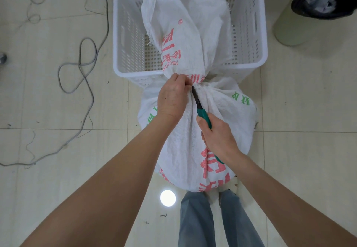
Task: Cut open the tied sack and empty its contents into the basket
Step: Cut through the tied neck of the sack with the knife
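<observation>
The left hand [172,96] pinches the gathered, tied neck of the white woven sack [222,103]. The right hand [216,136] is wrapped round a green-handled cutting tool [201,109], whose dark tip is at that neck. The sack stands on the tiled floor [301,130], and its loose top is draped into the white basket [119,34] at 12 o'clock. A grey cable [85,72] lies at 9 o'clock.

Pale tile floor [309,150], grey cable [85,76] loose at left, lamp glare [167,198].
</observation>
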Action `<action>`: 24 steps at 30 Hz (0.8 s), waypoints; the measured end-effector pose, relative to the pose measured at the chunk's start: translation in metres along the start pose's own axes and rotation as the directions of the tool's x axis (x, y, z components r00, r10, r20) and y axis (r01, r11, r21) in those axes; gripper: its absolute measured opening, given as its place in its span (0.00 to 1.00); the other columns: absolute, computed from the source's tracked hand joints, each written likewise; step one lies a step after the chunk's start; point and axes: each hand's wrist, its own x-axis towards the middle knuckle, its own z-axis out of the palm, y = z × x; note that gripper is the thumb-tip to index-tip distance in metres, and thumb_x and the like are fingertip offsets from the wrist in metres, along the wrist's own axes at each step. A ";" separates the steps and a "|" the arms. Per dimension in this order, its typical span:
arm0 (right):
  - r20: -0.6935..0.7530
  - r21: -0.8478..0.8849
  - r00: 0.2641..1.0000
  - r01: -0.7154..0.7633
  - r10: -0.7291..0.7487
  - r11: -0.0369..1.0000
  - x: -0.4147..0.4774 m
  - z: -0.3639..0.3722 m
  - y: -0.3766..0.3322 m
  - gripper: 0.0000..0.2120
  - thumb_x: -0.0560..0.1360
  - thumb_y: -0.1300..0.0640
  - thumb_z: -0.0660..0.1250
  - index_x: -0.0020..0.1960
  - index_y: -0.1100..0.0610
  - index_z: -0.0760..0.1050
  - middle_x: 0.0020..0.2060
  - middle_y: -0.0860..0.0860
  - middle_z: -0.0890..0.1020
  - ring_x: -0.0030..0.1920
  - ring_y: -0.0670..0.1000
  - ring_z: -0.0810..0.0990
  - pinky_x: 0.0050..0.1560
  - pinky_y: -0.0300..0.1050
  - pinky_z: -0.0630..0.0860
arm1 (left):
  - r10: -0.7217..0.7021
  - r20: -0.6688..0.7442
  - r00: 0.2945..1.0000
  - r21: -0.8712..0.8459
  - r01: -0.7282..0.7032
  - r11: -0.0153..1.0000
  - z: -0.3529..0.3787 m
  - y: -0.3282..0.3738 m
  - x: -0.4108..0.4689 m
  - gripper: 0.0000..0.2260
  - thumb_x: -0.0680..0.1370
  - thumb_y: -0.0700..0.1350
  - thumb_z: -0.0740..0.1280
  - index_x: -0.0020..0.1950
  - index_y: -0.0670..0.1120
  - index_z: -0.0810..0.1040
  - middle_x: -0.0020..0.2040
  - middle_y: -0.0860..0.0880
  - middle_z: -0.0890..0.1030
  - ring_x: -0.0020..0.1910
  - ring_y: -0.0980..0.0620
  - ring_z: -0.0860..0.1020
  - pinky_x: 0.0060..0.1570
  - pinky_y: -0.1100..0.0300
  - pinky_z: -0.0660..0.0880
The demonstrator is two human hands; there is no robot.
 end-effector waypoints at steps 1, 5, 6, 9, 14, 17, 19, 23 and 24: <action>-0.008 -0.010 1.000 0.012 -0.012 1.000 0.000 0.001 0.000 0.15 0.80 0.47 0.56 0.36 0.46 0.64 0.31 0.56 0.75 0.30 0.51 0.71 0.35 0.53 0.75 | -0.002 0.001 1.000 -0.012 0.002 1.000 -0.001 -0.001 0.000 0.05 0.77 0.37 0.64 0.48 0.38 0.79 0.47 0.42 0.79 0.45 0.44 0.77 0.46 0.49 0.75; -0.028 -0.072 0.999 0.034 -0.036 0.997 0.000 0.003 0.001 0.12 0.80 0.46 0.55 0.40 0.48 0.66 0.31 0.54 0.76 0.30 0.50 0.72 0.35 0.51 0.74 | -0.002 -0.018 1.000 -0.048 0.001 0.999 -0.002 -0.003 0.001 0.04 0.75 0.36 0.65 0.47 0.38 0.79 0.46 0.42 0.79 0.43 0.44 0.77 0.46 0.49 0.76; -0.033 -0.084 0.999 0.033 -0.036 0.996 0.001 0.004 0.001 0.11 0.80 0.46 0.55 0.42 0.49 0.67 0.31 0.54 0.76 0.30 0.50 0.72 0.35 0.50 0.74 | -0.013 -0.020 1.000 -0.053 0.012 0.999 -0.001 -0.002 0.001 0.04 0.75 0.36 0.65 0.47 0.38 0.79 0.46 0.42 0.79 0.43 0.43 0.77 0.46 0.49 0.76; -0.047 -0.070 0.999 0.021 -0.024 0.997 0.002 0.006 -0.001 0.11 0.80 0.46 0.54 0.45 0.51 0.68 0.31 0.52 0.75 0.31 0.50 0.72 0.36 0.50 0.74 | -0.056 -0.014 0.998 -0.064 0.055 0.996 0.000 0.001 0.003 0.04 0.75 0.36 0.65 0.47 0.38 0.79 0.47 0.42 0.79 0.44 0.44 0.77 0.47 0.50 0.75; -0.033 0.061 0.998 -0.044 0.046 0.997 0.003 0.011 -0.006 0.15 0.80 0.46 0.56 0.38 0.50 0.67 0.30 0.54 0.74 0.29 0.51 0.71 0.34 0.51 0.74 | -0.103 0.005 0.995 -0.071 0.103 0.992 -0.002 0.002 0.004 0.04 0.75 0.37 0.65 0.47 0.38 0.79 0.47 0.42 0.79 0.46 0.45 0.77 0.49 0.50 0.75; 0.038 0.268 0.992 -0.126 0.120 0.955 0.000 0.009 -0.009 0.15 0.80 0.48 0.58 0.39 0.56 0.70 0.30 0.54 0.73 0.28 0.49 0.70 0.31 0.47 0.71 | -0.079 0.012 0.997 -0.064 0.079 0.995 -0.002 0.002 0.003 0.04 0.75 0.36 0.65 0.47 0.38 0.79 0.47 0.42 0.79 0.45 0.44 0.77 0.48 0.50 0.75; 0.042 0.267 0.994 -0.110 0.103 0.957 -0.002 0.005 -0.009 0.16 0.80 0.48 0.59 0.39 0.56 0.70 0.30 0.53 0.73 0.28 0.49 0.70 0.30 0.46 0.71 | -0.042 0.005 0.999 -0.061 0.042 0.997 -0.002 0.001 0.002 0.04 0.75 0.36 0.66 0.47 0.37 0.79 0.46 0.42 0.79 0.44 0.44 0.77 0.46 0.49 0.76; -0.008 0.106 1.000 -0.029 0.030 0.994 -0.002 0.001 -0.004 0.15 0.80 0.46 0.57 0.38 0.51 0.70 0.32 0.56 0.76 0.30 0.51 0.71 0.35 0.53 0.75 | 0.048 -0.019 0.999 -0.010 -0.048 0.999 0.000 -0.003 0.003 0.04 0.75 0.38 0.66 0.46 0.38 0.79 0.46 0.43 0.78 0.41 0.44 0.77 0.41 0.48 0.77; -0.012 0.078 1.000 -0.019 0.020 0.997 -0.002 0.000 -0.004 0.14 0.80 0.45 0.56 0.38 0.49 0.69 0.32 0.57 0.76 0.30 0.51 0.72 0.35 0.54 0.76 | 0.058 -0.015 0.998 0.010 -0.057 0.998 0.001 -0.003 0.003 0.04 0.76 0.38 0.66 0.46 0.38 0.78 0.46 0.43 0.78 0.41 0.45 0.77 0.40 0.48 0.76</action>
